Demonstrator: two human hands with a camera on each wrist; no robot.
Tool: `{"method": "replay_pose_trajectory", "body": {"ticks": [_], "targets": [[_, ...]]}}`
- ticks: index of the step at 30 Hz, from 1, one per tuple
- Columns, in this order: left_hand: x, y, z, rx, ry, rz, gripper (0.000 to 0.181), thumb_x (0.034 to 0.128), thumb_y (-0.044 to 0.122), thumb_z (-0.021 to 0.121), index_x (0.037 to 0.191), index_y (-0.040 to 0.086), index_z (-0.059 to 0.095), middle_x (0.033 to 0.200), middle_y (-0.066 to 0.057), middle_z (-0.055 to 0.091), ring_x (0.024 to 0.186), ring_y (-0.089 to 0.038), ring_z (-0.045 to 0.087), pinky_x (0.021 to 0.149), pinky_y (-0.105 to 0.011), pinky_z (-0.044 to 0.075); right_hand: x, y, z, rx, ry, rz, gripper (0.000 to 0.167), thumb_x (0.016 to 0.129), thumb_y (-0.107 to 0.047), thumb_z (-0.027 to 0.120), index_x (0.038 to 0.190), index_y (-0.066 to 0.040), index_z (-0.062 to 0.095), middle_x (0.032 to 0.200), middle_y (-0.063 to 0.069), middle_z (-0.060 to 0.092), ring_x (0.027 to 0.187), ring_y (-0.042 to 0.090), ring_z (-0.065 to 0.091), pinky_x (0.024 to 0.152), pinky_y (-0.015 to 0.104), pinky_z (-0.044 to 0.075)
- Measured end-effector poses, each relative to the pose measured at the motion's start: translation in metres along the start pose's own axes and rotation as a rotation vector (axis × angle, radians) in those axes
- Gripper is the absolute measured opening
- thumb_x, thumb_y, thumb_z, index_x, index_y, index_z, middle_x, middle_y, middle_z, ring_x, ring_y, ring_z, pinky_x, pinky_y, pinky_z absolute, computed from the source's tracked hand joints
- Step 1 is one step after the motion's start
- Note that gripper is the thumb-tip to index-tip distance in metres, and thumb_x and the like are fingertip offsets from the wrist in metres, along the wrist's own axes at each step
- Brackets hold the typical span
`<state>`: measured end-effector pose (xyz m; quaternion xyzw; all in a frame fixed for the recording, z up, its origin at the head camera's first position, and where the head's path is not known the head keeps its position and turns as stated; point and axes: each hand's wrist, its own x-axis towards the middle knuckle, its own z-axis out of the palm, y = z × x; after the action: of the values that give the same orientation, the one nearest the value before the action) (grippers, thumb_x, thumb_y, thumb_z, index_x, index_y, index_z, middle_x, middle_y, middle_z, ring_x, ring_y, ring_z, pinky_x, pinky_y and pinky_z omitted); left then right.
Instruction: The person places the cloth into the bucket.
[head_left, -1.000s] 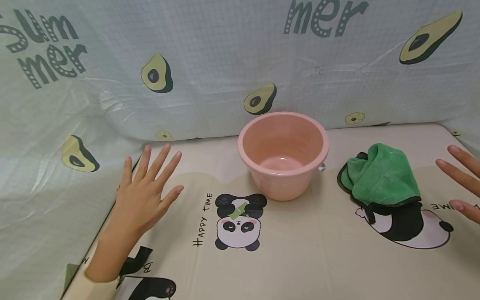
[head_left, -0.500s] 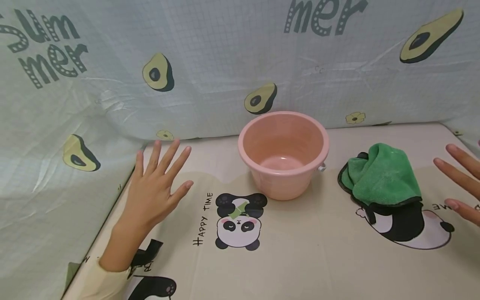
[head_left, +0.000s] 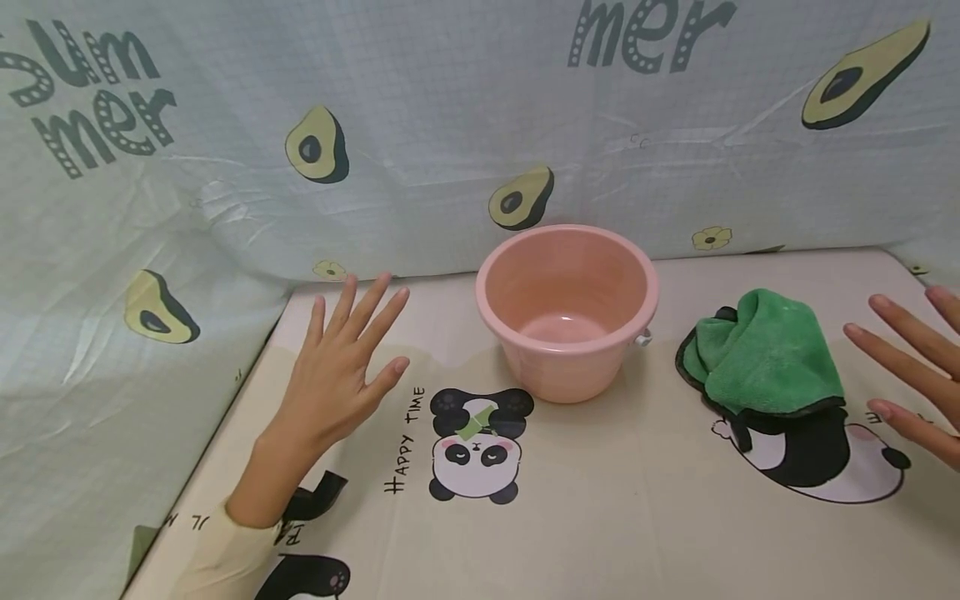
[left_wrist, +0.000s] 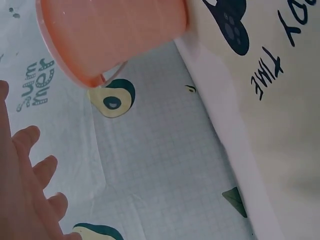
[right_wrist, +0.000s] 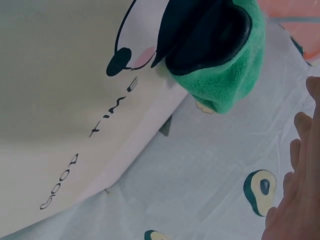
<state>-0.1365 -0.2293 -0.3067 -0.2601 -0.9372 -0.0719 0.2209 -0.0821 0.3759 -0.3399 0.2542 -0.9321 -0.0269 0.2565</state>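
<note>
A pink bucket (head_left: 570,367) stands upright toward the back of the table, and its inside looks bare. To its right lies a crumpled green cloth (head_left: 776,354) with a dark edge. My left hand (head_left: 330,387) hovers left of the bucket with its fingers spread, touching nothing. My right hand (head_left: 918,375), partly cut off by the frame, is held to the right of the cloth with fingers apart and nothing in them. In the left wrist view the bucket (left_wrist: 115,35) appears beyond the left hand (left_wrist: 27,185). The right wrist view has the cloth (right_wrist: 220,85) near the right hand (right_wrist: 297,180).
The table (head_left: 585,517) has a beige cover printed with pandas and lettering. Behind it and on the left hangs a pale curtain-like sheet (head_left: 420,108) with avocado prints. A small whitish handle joint (head_left: 643,337) juts from the bucket's right side.
My left hand has moved to the right and slightly upward, closer to the bucket. My right hand has shifted a little left toward the cloth. Bucket and cloth have stayed put.
</note>
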Motion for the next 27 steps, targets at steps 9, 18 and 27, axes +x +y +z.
{"method": "replay_pose_trajectory", "body": {"ticks": [9, 18, 27], "targets": [[0.014, 0.012, 0.006, -0.228, 0.006, 0.001, 0.069, 0.1038, 0.062, 0.035, 0.163, 0.029, 0.024, 0.17, 0.005, 0.018, 0.157, -0.029, 0.011, 0.124, -0.061, 0.007, 0.005, -0.001, 0.005, 0.018, 0.002, 0.007, 0.085, 0.096, -0.079, 0.013, 0.165, -0.029, 0.01, 0.171, 0.006, 0.006, 0.156, 0.04, 0.0, 0.125, 0.057, -0.002], [0.032, 0.025, 0.008, -0.541, -0.002, -0.067, 0.072, 0.0975, 0.044, 0.063, 0.161, 0.035, 0.03, 0.168, 0.013, 0.02, 0.155, -0.015, 0.018, 0.119, -0.063, 0.026, 0.013, 0.0, 0.008, 0.019, 0.037, -0.053, 0.082, 0.099, -0.075, 0.015, 0.165, -0.027, 0.012, 0.171, 0.009, 0.01, 0.156, 0.04, 0.006, 0.126, 0.057, 0.005], [0.053, 0.039, 0.015, -0.688, 0.05, -0.08, 0.065, 0.0959, 0.041, 0.068, 0.156, 0.034, 0.042, 0.164, 0.013, 0.031, 0.151, -0.012, 0.028, 0.119, -0.058, 0.031, 0.018, -0.005, 0.011, 0.028, 0.022, -0.01, 0.078, 0.097, -0.078, 0.013, 0.163, -0.037, 0.007, 0.171, -0.001, 0.004, 0.156, 0.038, 0.001, 0.124, 0.062, -0.002]]}}
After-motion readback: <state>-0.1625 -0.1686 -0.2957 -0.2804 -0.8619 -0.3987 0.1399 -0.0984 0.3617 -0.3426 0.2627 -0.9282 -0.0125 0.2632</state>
